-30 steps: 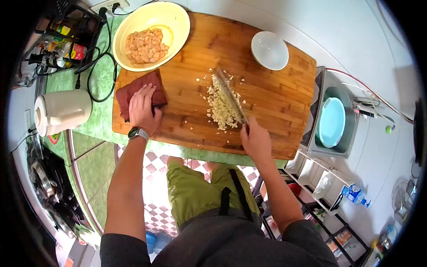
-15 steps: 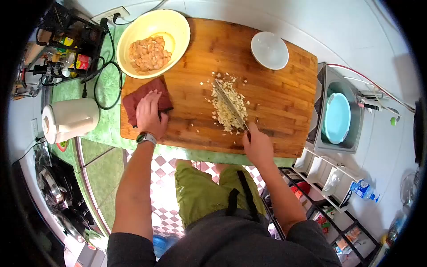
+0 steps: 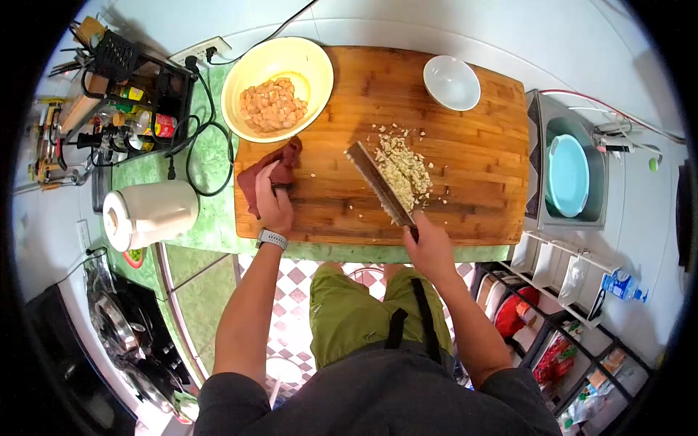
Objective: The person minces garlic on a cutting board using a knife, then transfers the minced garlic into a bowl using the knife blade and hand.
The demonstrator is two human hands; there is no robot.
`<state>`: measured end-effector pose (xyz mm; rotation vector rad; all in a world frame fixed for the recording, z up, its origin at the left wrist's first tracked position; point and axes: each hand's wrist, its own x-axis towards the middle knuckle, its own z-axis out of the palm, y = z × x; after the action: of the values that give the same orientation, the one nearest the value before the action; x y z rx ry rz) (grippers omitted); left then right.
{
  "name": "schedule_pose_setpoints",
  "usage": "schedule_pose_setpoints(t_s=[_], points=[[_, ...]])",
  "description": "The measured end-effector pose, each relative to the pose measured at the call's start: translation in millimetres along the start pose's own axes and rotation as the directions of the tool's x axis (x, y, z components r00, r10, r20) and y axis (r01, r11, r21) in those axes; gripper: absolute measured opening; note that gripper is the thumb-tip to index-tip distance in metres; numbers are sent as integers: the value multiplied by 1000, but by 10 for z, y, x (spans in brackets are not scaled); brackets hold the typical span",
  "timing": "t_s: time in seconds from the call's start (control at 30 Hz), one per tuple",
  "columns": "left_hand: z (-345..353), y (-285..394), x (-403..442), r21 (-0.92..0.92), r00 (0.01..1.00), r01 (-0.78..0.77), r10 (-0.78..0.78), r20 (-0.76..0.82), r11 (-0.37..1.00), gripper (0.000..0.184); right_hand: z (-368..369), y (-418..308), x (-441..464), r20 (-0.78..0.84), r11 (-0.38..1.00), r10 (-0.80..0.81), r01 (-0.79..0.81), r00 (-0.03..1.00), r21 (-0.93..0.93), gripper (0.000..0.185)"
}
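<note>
My right hand (image 3: 430, 245) grips the handle of a wide knife (image 3: 381, 184), whose blade lies at a slant just left of a pile of chopped pale pieces (image 3: 404, 168) on the wooden board (image 3: 480, 182). Bits stick along the blade's edge. At the board's left side, my left hand (image 3: 273, 203) is closed on a dark red cloth (image 3: 257, 174), which is bunched up. Above the cloth stands a yellow bowl (image 3: 320, 80) with diced raw meat (image 3: 273, 105) in it. A small white bowl (image 3: 451, 83) sits near the back right of the board.
A cream lidded appliance (image 3: 156, 212) and black cables (image 3: 211, 129) are on the green counter at left, by a rack of bottles (image 3: 156, 123). At right, a sink (image 3: 598, 182) holds a light blue basin (image 3: 568, 176). Below it is a black shelf (image 3: 560, 320).
The knife has moved from over the chopped pile to its left side. My left hand has gathered the flat cloth into a bunch. The whole view has shifted.
</note>
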<state>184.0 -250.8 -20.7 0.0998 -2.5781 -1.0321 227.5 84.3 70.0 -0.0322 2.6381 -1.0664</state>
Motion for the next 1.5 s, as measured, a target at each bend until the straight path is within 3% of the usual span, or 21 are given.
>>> schedule_pose_setpoints(t_s=[0.07, 0.13, 0.2, 0.43, 0.53, 0.6, 0.67, 0.77, 0.93, 1.0, 1.03, 1.17, 1.3, 1.4, 1.47, 1.5], points=[[-82, -26, 48, -77, 993, 80, -87, -79, 994, 42, 105, -144, -38, 93, 999, 42, -42, 995, 0, 20], [-182, -102, 37, -78, 994, 86, -91, -57, 993, 38, 255, -213, -60, 113, 999, 48, -50, 992, 21, 20], [-234, -202, 17, -123, 974, 215, -222, -46, 969, 37, 393, -279, -61, 181, 998, 25, -35, 983, 52, 20], [-366, -358, 5, -335, 942, 328, -330, 54, 883, 38, 648, -302, -35, 151, 998, 49, -56, 987, 41, 20], [-344, -527, -36, -350, 951, 307, -302, 70, 885, 39, 606, -261, -4, 95, 990, 140, -140, 986, -13, 20], [-329, -609, -70, -324, 953, 300, -297, 60, 897, 39, 501, -143, 2, 61, 986, 157, -160, 986, 53, 20], [-332, -630, -63, -309, 960, 279, -270, 72, 909, 40, 447, 69, 27, -198, 998, 65, -69, 978, -12, 19], [-379, -572, -29, -312, 966, 257, -240, 93, 915, 41, 142, 123, 30, -242, 990, 144, -140, 960, 33, 20], [-433, -458, -38, -374, 930, 357, -361, 64, 856, 42, 120, -80, -29, -154, 990, 136, -126, 979, 70, 19], [-472, -466, -57, -412, 922, 369, -385, 47, 833, 43, 281, -164, -13, -19, 994, 46, -44, 999, 95, 20], [-500, -422, -60, -401, 919, 375, -390, 47, 836, 42, 372, -168, 32, 99, 995, 82, -86, 992, 42, 21], [-570, -420, -103, -416, 915, 385, -399, 55, 824, 42, 566, -287, 132, 193, 998, 14, -27, 981, 64, 22], [-595, -447, -129, -452, 925, 358, -375, 55, 817, 42, 516, -238, 218, 218, 996, 56, -70, 974, 57, 23], [-604, -476, -182, -373, 943, 321, -328, 47, 870, 41, 370, 31, 228, 170, 992, 62, -80, 983, 100, 24], [-564, -506, -189, -349, 957, 285, -286, 50, 893, 41, 223, 189, 222, 1, 991, 105, -105, 994, 82, 24], [-550, -491, -192, -353, 957, 286, -287, 52, 891, 41, 123, 226, 209, -1, 991, 107, -107, 994, 78, 24]])
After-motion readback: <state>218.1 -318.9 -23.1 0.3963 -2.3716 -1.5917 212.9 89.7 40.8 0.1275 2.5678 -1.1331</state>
